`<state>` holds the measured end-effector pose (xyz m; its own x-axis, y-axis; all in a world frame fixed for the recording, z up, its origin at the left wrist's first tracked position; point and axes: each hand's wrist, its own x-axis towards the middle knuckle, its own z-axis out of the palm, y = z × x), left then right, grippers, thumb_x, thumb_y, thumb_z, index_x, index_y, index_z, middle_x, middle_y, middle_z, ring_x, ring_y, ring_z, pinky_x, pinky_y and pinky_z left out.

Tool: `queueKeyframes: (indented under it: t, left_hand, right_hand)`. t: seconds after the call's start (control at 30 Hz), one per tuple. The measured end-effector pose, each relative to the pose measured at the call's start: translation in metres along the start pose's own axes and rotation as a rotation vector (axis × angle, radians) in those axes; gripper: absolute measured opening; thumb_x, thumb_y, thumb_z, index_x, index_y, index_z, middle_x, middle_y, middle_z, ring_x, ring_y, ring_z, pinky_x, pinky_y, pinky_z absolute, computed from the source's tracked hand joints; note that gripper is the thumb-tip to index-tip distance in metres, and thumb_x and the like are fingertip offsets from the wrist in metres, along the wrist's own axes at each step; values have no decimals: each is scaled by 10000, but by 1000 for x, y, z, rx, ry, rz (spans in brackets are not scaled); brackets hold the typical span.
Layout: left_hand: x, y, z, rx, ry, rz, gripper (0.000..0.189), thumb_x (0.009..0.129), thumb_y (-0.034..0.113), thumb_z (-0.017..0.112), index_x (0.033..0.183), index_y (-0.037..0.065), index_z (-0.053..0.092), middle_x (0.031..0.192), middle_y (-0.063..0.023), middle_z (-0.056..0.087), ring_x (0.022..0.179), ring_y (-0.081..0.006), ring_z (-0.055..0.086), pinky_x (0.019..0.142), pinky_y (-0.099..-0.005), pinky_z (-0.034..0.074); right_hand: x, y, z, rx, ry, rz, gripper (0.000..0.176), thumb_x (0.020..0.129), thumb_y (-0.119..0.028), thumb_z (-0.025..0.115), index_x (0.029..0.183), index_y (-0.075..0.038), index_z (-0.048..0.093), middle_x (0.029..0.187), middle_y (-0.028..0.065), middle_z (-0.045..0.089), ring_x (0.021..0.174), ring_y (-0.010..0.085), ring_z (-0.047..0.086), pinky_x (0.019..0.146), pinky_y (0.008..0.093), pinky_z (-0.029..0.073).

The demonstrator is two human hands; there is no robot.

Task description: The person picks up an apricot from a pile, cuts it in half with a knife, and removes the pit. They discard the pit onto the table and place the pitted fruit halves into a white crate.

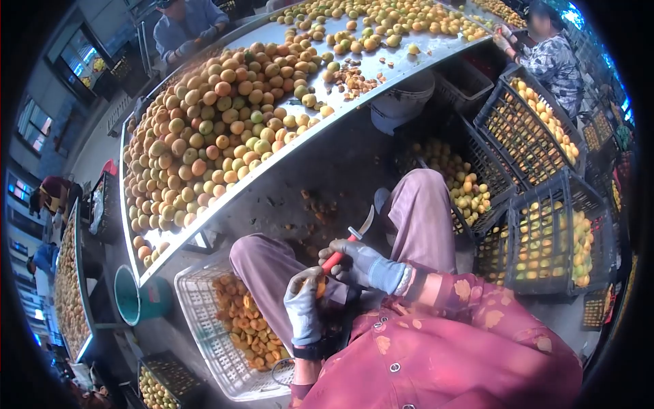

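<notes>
The room is big, with a gray floor [320,160] and windows [34,124] far off on the left. A shiny table [405,65] stands past the hands, and a big heap of round fruit [211,116] sits on it.

The right hand [364,262], in a gray and blue glove, is closed around the red handle of a knife [332,262]. The bent blade points up and away from the grip. The left hand [303,307], in a gray glove, is just beside it. Its fingers are pinched on an orange bit [320,287]. I can't tell if the bit is whole or cut.

Both hands are over the lap, between purple knees [429,211]. Left of the left hand is a white crate [191,310] with cut fruit [248,327] in it. A green bucket [146,300] is farther left. Right of the right hand, black crates [569,218] hold more round fruit. A white bucket [402,102] is beyond the knife, by the table.

Two other people are by the table, well apart from the grip: one [187,31] far left, one [553,65] far right.
</notes>
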<state>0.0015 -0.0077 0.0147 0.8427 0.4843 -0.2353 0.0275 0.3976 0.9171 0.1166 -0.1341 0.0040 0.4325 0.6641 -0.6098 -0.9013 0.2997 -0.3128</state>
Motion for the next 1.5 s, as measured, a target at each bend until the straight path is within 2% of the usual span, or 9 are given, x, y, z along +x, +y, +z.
queueKeyframes:
  t: [0.23,0.4,0.47,0.53,0.73,0.87,1.1,1.23,1.5]
  left_hand:
    - [11,34,11,111,190,-51,140,948,167,603,973,48,674,847,-17,672,670,-63,580,509,-178,440]
    - [19,28,22,246,67,43,369,1024,344,444,971,37,643,719,-14,607,545,-75,525,479,-211,413]
    - [17,31,25,420,67,75,453,1038,381,372,984,22,643,712,-58,631,545,-126,567,527,-261,446]
    - [27,19,20,880,64,574,241,967,276,559,1008,60,657,834,-94,684,652,-242,656,580,-343,512]
    - [33,34,38,1011,124,660,153,928,205,603,1032,116,673,894,-109,683,737,-285,668,618,-367,525]
    - [38,47,33,1098,73,722,160,930,180,610,1048,94,675,927,-103,694,777,-259,682,645,-347,532]
    - [39,90,-10,651,266,318,241,951,81,527,1157,9,630,1052,-102,682,901,-165,655,792,-277,520]
    - [47,92,-54,573,478,199,303,936,106,518,1205,3,611,1147,-139,662,1027,-183,621,895,-296,484]
    - [60,-47,-257,869,671,-273,600,876,236,559,1427,43,417,1197,-207,637,955,-251,649,856,-358,491]
  right_hand:
    - [-16,-37,38,-873,100,-448,243,905,-288,606,908,-61,692,826,18,693,742,94,645,644,275,509]
    - [-20,-16,46,-1616,108,-531,567,830,-607,613,1073,-96,574,770,209,653,768,415,653,663,486,500]
    - [-18,-17,46,-1635,115,-569,551,841,-582,613,1058,-77,578,751,219,651,747,413,657,637,488,501]
    - [-2,-10,34,-1417,39,-678,528,857,-561,602,1059,-74,578,739,218,651,730,411,658,617,494,498]
    - [0,-13,37,-1612,157,-482,495,864,-428,664,1190,-63,590,830,123,698,784,197,692,703,336,517]
    - [7,-11,42,-927,52,-599,329,872,-284,686,1101,-51,652,887,46,697,817,126,658,741,282,498]
    - [41,-55,47,-543,-41,-427,154,918,-81,612,1045,-7,565,933,97,665,704,119,620,643,251,531]
    - [47,-108,60,-348,22,-668,137,909,-72,620,1024,-9,581,922,109,669,684,135,627,624,259,529]
    - [76,-278,35,-508,372,-984,259,960,-335,575,1047,-99,639,868,36,721,578,68,580,493,210,426]
